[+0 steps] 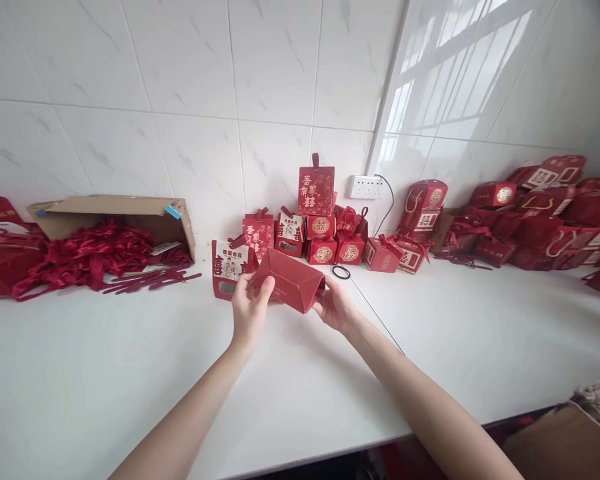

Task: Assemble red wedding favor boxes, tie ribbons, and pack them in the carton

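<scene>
A red folded paper gift box (291,280) is held up over the white table, tilted, between my two hands. My left hand (250,307) grips its left end, thumb lying across the face with small printed lettering. At the right end, my right hand (337,305) has its fingers around the edge and partly underneath, some of them hidden by the box. Just behind my left hand stands a red and white gift box (225,263) with a printed couple and a window. More red boxes stand behind, among them a tall one (317,190) with a ribbon loop on top.
On the left, an open cardboard carton (115,207) lies on its side with red ribbons (95,257) spilling out. Many red gift boxes (540,227) are piled at the right. A power strip (366,187) is on the tiled wall; a black cord ring (341,272) lies on the white table (105,373).
</scene>
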A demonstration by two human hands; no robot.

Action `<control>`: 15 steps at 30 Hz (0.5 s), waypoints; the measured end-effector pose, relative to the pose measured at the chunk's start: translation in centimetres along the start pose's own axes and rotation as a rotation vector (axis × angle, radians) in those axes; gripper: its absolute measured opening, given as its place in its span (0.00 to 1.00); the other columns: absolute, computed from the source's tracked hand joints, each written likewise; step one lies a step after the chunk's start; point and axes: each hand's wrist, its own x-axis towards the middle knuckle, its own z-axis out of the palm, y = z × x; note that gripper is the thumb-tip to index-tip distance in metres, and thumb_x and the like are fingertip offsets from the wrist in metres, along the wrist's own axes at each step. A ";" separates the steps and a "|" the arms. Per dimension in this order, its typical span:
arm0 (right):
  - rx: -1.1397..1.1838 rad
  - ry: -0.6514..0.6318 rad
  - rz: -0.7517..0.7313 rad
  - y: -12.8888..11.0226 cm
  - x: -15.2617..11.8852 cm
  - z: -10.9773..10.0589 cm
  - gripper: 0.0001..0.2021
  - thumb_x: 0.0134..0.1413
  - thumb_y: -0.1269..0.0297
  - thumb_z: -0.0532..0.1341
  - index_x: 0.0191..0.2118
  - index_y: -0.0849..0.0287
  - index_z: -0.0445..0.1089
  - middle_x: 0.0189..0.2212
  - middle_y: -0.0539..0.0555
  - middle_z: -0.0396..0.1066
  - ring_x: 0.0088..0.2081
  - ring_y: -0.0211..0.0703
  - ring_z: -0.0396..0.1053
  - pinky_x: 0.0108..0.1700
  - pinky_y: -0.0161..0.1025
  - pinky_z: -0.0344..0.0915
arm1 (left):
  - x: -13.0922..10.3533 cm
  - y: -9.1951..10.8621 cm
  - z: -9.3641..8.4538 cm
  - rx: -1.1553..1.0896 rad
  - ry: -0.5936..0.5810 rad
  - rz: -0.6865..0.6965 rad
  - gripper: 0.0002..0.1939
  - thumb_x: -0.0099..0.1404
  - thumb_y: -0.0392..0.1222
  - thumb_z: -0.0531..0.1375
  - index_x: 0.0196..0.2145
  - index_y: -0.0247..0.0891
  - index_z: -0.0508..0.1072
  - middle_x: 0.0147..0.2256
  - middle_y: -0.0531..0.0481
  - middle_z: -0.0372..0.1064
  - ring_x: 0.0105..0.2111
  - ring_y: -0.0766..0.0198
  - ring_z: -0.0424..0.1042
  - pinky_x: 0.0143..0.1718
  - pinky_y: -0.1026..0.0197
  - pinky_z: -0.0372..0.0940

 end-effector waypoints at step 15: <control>-0.149 0.713 -0.869 -4.2 -23.8 -6.3 0.15 0.44 0.64 0.64 0.41 0.57 0.66 0.38 0.52 0.73 0.37 0.41 0.73 0.38 0.38 0.73 | -3.9 -1.5 0.8 0.378 -0.547 -0.069 0.13 0.59 0.50 0.55 0.28 0.39 0.70 0.15 0.55 0.65 0.19 0.64 0.66 0.23 0.64 0.61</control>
